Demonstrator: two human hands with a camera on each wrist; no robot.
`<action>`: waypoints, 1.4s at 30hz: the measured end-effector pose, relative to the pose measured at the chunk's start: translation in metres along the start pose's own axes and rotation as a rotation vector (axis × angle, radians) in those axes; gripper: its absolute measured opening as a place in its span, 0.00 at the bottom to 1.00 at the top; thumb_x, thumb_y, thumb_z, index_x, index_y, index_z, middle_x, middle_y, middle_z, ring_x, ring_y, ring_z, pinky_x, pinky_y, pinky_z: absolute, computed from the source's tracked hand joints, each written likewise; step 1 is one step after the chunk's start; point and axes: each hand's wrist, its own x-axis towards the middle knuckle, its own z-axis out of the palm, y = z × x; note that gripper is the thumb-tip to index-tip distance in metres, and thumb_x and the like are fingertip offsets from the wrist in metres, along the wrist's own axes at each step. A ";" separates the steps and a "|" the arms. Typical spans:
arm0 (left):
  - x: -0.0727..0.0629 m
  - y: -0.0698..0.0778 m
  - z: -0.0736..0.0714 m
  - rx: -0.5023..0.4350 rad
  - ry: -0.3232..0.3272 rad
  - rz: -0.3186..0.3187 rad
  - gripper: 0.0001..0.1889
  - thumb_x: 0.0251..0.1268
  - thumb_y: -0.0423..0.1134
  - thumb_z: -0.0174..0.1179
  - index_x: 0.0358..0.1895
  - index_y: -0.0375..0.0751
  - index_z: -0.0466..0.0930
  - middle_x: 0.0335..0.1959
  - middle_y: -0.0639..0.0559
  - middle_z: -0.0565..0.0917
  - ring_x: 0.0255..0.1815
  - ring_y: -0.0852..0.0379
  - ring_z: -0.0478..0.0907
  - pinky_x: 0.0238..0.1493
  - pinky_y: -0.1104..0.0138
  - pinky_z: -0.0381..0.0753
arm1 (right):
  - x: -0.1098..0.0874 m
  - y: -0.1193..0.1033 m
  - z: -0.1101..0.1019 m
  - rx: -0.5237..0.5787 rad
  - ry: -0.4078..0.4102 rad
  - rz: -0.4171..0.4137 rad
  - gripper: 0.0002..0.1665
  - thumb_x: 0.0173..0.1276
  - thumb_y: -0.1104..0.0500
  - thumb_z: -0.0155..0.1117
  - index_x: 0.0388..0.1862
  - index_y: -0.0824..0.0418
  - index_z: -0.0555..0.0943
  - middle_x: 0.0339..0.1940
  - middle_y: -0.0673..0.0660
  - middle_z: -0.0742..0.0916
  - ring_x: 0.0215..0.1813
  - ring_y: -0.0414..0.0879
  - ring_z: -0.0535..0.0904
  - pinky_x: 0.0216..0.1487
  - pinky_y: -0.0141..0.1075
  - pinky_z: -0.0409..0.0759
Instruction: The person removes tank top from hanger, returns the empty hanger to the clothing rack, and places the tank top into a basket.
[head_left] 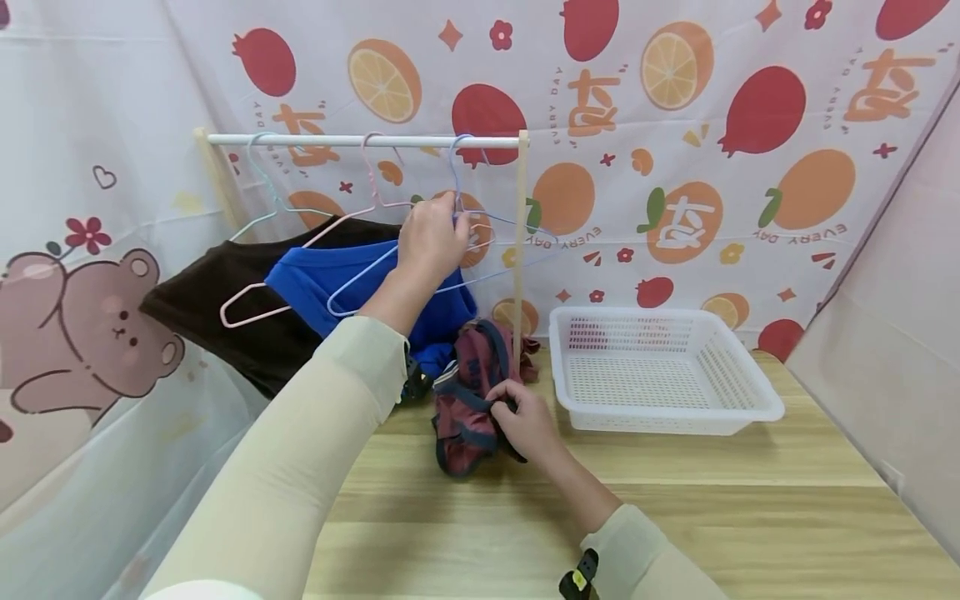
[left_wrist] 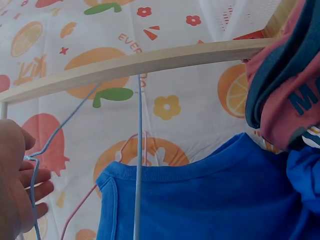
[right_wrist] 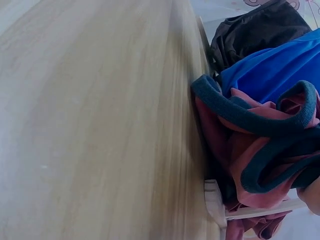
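My left hand (head_left: 429, 233) grips a blue hanger (left_wrist: 139, 150) just below its hook, which sits over the white rod. With my right hand (head_left: 525, 421) I pinch the dark trim of a crumpled red garment (head_left: 461, 429) at the foot of the rack's right post. The dark-edged openings of this garment show close up in the right wrist view. Left of it, a blue garment (left_wrist: 200, 205) hangs on a pink hanger (head_left: 243, 292). A dark brown garment (head_left: 202, 287) hangs farther left on a light-blue hanger (head_left: 258, 218). The right fingertips are partly hidden by cloth.
The rack has a white rod (head_left: 322, 141) and a wooden right post (head_left: 520, 250) beside the red garment. A white perforated basket (head_left: 667, 421) stands right of the post on the wooden table (head_left: 675, 500). A fruit-patterned curtain (head_left: 600, 275) hangs behind.
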 end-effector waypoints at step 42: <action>-0.180 -0.057 0.135 -0.423 -0.175 0.224 0.74 0.32 0.55 0.83 0.80 0.47 0.37 0.81 0.46 0.48 0.81 0.43 0.43 0.72 0.38 0.53 | 0.045 -0.104 -0.028 0.768 0.001 -0.259 0.30 0.55 0.82 0.59 0.18 0.52 0.57 0.20 0.48 0.69 0.26 0.40 0.64 0.26 0.29 0.64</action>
